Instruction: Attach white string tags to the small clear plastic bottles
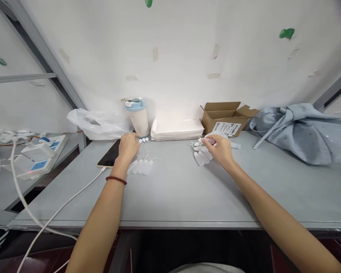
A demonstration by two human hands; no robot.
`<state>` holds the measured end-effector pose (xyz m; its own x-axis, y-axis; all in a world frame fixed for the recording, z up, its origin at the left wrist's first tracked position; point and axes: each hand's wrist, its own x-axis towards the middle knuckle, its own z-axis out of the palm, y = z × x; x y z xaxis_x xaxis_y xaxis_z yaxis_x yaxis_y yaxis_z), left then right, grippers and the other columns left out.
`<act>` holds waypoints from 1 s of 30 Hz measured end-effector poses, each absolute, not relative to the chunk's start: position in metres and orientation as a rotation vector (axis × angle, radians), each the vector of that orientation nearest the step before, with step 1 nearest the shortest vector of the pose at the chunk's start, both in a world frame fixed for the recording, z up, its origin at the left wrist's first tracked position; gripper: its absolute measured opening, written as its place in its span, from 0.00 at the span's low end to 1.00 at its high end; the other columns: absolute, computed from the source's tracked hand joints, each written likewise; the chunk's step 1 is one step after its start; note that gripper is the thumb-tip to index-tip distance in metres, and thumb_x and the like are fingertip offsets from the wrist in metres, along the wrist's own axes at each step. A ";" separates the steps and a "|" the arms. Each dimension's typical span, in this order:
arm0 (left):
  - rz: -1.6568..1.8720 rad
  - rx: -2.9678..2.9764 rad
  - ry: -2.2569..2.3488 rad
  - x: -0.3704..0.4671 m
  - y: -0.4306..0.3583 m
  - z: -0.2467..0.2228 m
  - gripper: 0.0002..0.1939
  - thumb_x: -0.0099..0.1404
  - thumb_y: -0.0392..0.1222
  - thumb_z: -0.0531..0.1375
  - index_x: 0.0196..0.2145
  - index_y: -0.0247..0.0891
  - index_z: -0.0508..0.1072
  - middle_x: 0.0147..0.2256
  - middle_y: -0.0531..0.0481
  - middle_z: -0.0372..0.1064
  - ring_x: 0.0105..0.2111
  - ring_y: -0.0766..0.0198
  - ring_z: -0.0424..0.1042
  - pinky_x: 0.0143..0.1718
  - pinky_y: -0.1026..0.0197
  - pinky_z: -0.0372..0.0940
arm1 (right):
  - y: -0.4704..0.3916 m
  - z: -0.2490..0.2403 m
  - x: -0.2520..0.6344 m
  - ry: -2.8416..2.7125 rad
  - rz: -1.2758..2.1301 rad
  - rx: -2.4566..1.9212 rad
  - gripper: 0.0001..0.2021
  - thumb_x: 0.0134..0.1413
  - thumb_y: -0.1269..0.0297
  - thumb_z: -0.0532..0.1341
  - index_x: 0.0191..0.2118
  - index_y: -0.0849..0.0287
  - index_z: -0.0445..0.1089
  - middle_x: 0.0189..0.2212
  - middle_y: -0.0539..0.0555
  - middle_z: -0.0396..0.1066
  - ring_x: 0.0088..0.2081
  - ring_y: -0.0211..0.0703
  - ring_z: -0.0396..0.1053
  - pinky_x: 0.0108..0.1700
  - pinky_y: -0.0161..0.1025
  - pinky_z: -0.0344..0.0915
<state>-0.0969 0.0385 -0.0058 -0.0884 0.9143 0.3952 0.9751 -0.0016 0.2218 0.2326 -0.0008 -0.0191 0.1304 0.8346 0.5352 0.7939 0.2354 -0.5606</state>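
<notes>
Translucent piece [209, 140] pinched at tip of right grip [221, 148], left grip [127, 147] state unclear

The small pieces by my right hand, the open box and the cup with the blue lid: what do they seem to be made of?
Small pieces: probably plastic, going by their pale, translucent look.
Open box: cardboard, matte brown, with stiff folded flaps.
Cup: smooth cream body, perhaps plastic or coated metal; the look leaves it open.
</notes>
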 end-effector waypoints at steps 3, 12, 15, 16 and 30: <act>-0.621 -2.050 -2.153 -0.104 0.042 -0.012 0.19 0.59 0.31 0.54 0.47 0.29 0.73 0.43 0.32 0.71 0.45 0.46 0.70 0.47 0.53 0.63 | 0.001 -0.022 0.233 -1.716 -0.033 -1.618 0.13 0.52 0.58 0.58 0.36 0.63 0.74 0.36 0.59 0.74 0.35 0.48 0.69 0.36 0.42 0.61; -0.560 -2.140 -2.219 -0.107 0.050 -0.023 0.18 0.59 0.32 0.54 0.46 0.31 0.74 0.42 0.37 0.74 0.45 0.51 0.72 0.48 0.56 0.63 | -0.003 -0.022 0.229 -1.792 -0.071 -1.766 0.10 0.52 0.63 0.57 0.37 0.61 0.73 0.39 0.60 0.71 0.45 0.53 0.66 0.34 0.41 0.60; -0.555 -2.140 -2.220 -0.107 0.050 -0.023 0.17 0.59 0.32 0.53 0.44 0.32 0.75 0.41 0.38 0.75 0.44 0.52 0.72 0.47 0.56 0.63 | -0.002 -0.024 0.230 -1.813 -0.068 -1.735 0.10 0.52 0.63 0.57 0.36 0.60 0.72 0.39 0.60 0.71 0.45 0.53 0.66 0.33 0.41 0.60; -0.559 -2.134 -2.221 -0.107 0.050 -0.022 0.17 0.59 0.32 0.53 0.43 0.32 0.76 0.41 0.38 0.75 0.44 0.51 0.72 0.47 0.56 0.63 | -0.002 -0.025 0.230 -1.813 -0.067 -1.724 0.10 0.52 0.62 0.57 0.35 0.60 0.72 0.39 0.60 0.71 0.45 0.53 0.66 0.33 0.41 0.60; -0.595 -2.220 -2.164 -0.106 0.051 -0.026 0.19 0.58 0.31 0.52 0.45 0.33 0.75 0.39 0.39 0.75 0.42 0.55 0.73 0.46 0.59 0.63 | -0.011 -0.025 0.218 -1.872 -0.091 -1.627 0.10 0.53 0.63 0.57 0.35 0.63 0.72 0.37 0.62 0.70 0.44 0.55 0.64 0.38 0.45 0.62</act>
